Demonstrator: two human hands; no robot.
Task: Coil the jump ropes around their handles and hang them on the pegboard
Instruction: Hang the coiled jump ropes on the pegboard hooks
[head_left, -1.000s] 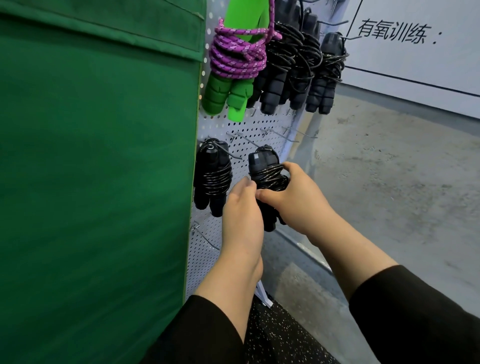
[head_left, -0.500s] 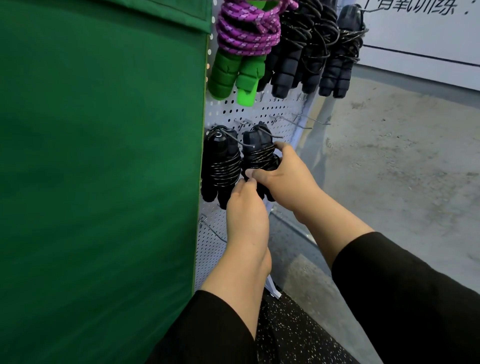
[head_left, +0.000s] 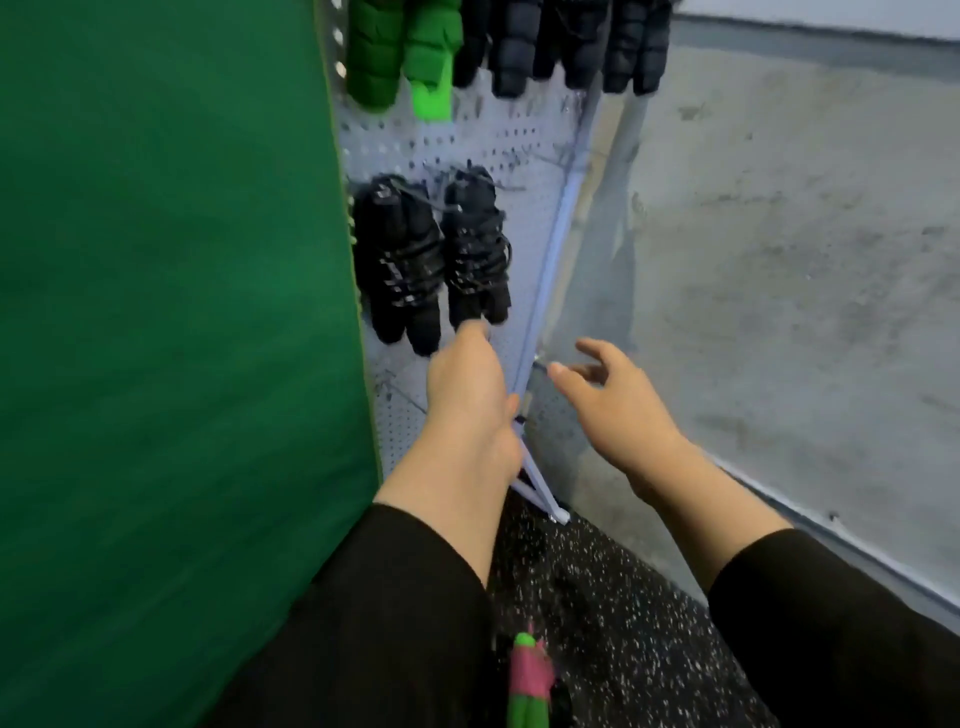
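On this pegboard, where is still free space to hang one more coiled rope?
Bare pegboard shows below the two black coiled ropes, beside the left hand. A narrow bare strip lies right of them, up to the white frame edge. The top row, green handles and black handles, is crowded.

Two bare forearms reach into view from the near edge, each coming out of a loose black sleeve. The left sleeve (head_left: 395, 597) is wide and ends part-way along the forearm, its cuff edge cutting a slanted line across the arm; the cloth is plain and dark, with no print or seam detail that can be made out. The right sleeve (head_left: 831, 623) is the same black fabric and ends at a similar point. The left hand (head_left: 467, 379) and right hand (head_left: 618, 405) are uncovered; the nail on the right thumb is short.
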